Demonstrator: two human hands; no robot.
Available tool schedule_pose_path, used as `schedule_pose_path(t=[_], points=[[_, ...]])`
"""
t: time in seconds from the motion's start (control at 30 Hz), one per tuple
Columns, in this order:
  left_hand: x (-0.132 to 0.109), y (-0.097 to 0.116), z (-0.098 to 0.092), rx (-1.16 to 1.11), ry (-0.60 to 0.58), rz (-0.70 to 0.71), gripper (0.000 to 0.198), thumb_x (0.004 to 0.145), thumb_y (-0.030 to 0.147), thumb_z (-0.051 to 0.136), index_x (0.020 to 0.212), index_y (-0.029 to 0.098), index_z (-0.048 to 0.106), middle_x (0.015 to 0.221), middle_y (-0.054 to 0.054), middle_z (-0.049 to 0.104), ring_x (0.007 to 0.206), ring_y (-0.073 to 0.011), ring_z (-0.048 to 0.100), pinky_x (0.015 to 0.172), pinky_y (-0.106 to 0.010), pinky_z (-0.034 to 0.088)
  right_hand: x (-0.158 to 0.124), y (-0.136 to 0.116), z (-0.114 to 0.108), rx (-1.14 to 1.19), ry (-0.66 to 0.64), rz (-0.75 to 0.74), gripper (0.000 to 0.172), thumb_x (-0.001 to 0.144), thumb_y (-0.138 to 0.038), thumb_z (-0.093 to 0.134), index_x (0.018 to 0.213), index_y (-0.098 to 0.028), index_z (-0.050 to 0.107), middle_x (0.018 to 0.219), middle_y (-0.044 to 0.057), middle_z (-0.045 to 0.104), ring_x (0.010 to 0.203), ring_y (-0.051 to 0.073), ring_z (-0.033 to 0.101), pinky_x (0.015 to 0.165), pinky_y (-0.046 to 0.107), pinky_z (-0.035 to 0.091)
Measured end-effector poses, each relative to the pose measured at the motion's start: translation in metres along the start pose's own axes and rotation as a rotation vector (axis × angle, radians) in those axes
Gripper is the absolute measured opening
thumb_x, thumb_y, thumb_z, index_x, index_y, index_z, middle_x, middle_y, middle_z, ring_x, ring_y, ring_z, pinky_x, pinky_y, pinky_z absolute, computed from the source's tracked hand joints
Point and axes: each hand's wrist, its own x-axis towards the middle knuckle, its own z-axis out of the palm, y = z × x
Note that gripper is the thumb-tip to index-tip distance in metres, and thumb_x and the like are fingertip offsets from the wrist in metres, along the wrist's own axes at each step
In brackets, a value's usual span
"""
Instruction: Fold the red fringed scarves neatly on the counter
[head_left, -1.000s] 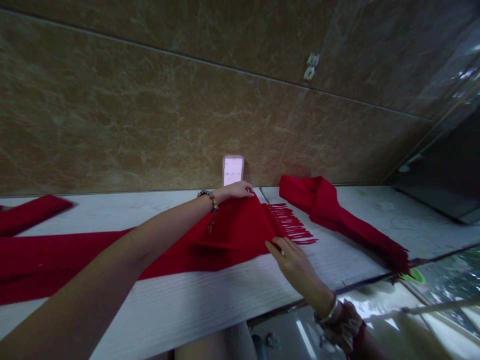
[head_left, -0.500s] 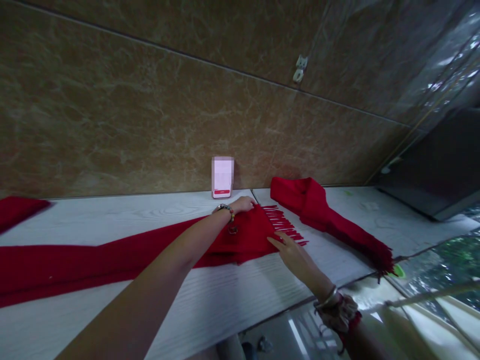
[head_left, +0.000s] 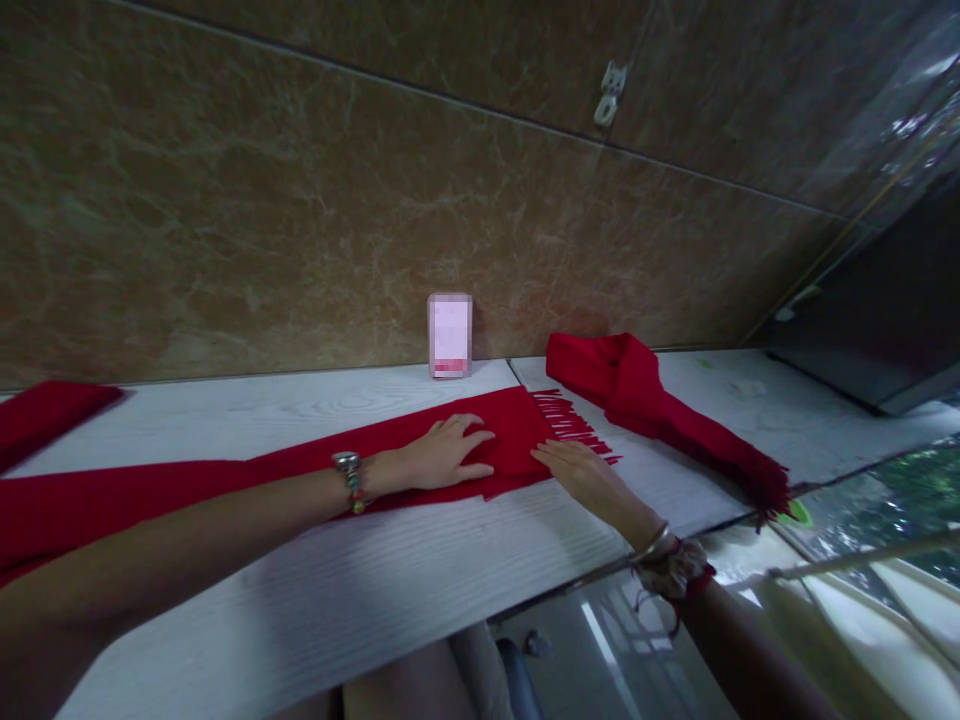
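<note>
A long red scarf point(head_left: 225, 485) with a fringed end lies flat across the white wooden table point(head_left: 360, 590). My left hand point(head_left: 439, 455) rests palm down on the scarf near its fringed end, fingers stretched out. My right hand point(head_left: 581, 470) lies flat beside it, fingertips on the scarf's edge by the fringe point(head_left: 574, 425). Both wrists wear bracelets. Neither hand holds anything.
A second red scarf point(head_left: 652, 410), bunched, lies at the right and hangs over the table edge. A phone point(head_left: 450, 335) leans upright against the brown marble wall. More red cloth point(head_left: 45, 410) sits at the far left. A white hook point(head_left: 609, 92) is on the wall.
My left hand has come back from the scarf's far corner and now lies flat on the cloth. The scarf end is spread flat. My right hand has flattened by the fringe.
</note>
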Motion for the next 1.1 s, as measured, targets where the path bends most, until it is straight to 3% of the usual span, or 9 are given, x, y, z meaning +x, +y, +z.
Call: schedule_pose_path(t=[0.07, 0.13, 0.3, 0.47, 0.6, 0.7, 0.8, 1.0, 1.1], points=[[-0.023, 0.004, 0.006, 0.052, -0.036, 0.055, 0.054, 0.082, 0.051, 0.045, 0.128, 0.022, 0.039, 0.132, -0.012, 0.037, 0.117, -0.0256, 0.039, 0.091, -0.036, 0.037, 0.001, 0.005, 0.003, 0.015, -0.003, -0.010, 0.038, 0.082, -0.002, 0.039, 0.113, -0.013, 0.056, 0.110, 0.011, 0.063, 0.103, 0.019, 0.057, 0.087, 0.035, 0.046], [-0.037, 0.007, 0.010, 0.137, -0.061, 0.080, 0.043, 0.085, 0.037, 0.046, 0.125, 0.021, 0.042, 0.128, -0.011, 0.042, 0.112, -0.0237, 0.044, 0.087, -0.033, 0.040, 0.003, 0.008, 0.004, 0.023, -0.010, -0.034, 0.037, 0.081, -0.002, 0.039, 0.112, -0.014, 0.058, 0.108, 0.010, 0.064, 0.101, 0.019, 0.058, 0.086, 0.035, 0.047], [-0.039, 0.006, -0.005, 0.352, -0.030, 0.149, 0.035, 0.085, 0.007, 0.037, 0.117, 0.020, 0.047, 0.114, -0.010, 0.052, 0.097, -0.0195, 0.053, 0.073, -0.028, 0.044, 0.007, 0.008, 0.000, 0.053, -0.005, -0.052, 0.034, 0.081, -0.004, 0.040, 0.106, -0.015, 0.061, 0.106, 0.009, 0.065, 0.100, 0.019, 0.059, 0.086, 0.034, 0.048], [-0.037, -0.001, -0.022, 0.433, 0.069, 0.137, 0.029, 0.085, 0.006, 0.038, 0.109, 0.016, 0.051, 0.109, -0.013, 0.054, 0.096, -0.0211, 0.054, 0.072, -0.030, 0.045, 0.004, 0.009, -0.001, 0.032, 0.050, -0.025, 0.037, 0.080, -0.002, 0.037, 0.109, -0.010, 0.059, 0.108, 0.012, 0.064, 0.099, 0.018, 0.060, 0.085, 0.032, 0.049], [-0.046, 0.003, 0.004, 0.397, -0.034, 0.168, 0.034, 0.084, 0.007, 0.041, 0.114, 0.020, 0.049, 0.117, -0.012, 0.052, 0.099, -0.0220, 0.054, 0.072, -0.031, 0.047, -0.005, 0.008, 0.005, -0.001, 0.053, -0.085, 0.039, 0.080, -0.001, 0.038, 0.111, -0.012, 0.058, 0.113, 0.012, 0.060, 0.105, 0.020, 0.056, 0.088, 0.035, 0.048], [-0.045, 0.013, 0.020, 0.367, -0.016, 0.079, 0.037, 0.084, 0.018, 0.047, 0.122, 0.020, 0.044, 0.120, -0.015, 0.050, 0.104, -0.0265, 0.052, 0.076, -0.036, 0.047, -0.009, 0.007, 0.009, 0.028, 0.066, -0.060, 0.040, 0.080, -0.002, 0.037, 0.113, -0.014, 0.057, 0.117, 0.011, 0.058, 0.109, 0.018, 0.053, 0.090, 0.035, 0.047], [-0.036, 0.025, 0.022, 0.342, -0.001, 0.010, 0.043, 0.085, 0.030, 0.048, 0.126, 0.018, 0.039, 0.118, -0.016, 0.051, 0.103, -0.0283, 0.053, 0.077, -0.039, 0.047, -0.008, 0.007, 0.011, 0.089, 0.067, -0.019, 0.044, 0.078, -0.001, 0.036, 0.114, -0.014, 0.056, 0.119, 0.010, 0.057, 0.113, 0.018, 0.050, 0.093, 0.035, 0.045], [-0.022, 0.032, 0.013, 0.363, -0.024, 0.014, 0.039, 0.086, 0.008, 0.037, 0.124, 0.019, 0.041, 0.119, -0.015, 0.052, 0.102, -0.0241, 0.055, 0.074, -0.034, 0.049, -0.010, 0.016, 0.013, 0.187, 0.150, 0.094, 0.049, 0.074, 0.000, 0.033, 0.114, -0.015, 0.056, 0.116, 0.009, 0.059, 0.113, 0.016, 0.049, 0.096, 0.037, 0.043], [-0.025, 0.031, 0.016, 0.305, -0.045, 0.014, 0.040, 0.086, 0.007, 0.036, 0.124, 0.019, 0.042, 0.127, -0.015, 0.047, 0.111, -0.0258, 0.049, 0.081, -0.037, 0.047, -0.013, 0.015, 0.019, 0.185, 0.149, 0.092, 0.046, 0.078, -0.001, 0.032, 0.114, -0.016, 0.056, 0.119, 0.009, 0.057, 0.117, 0.017, 0.046, 0.098, 0.039, 0.041]])
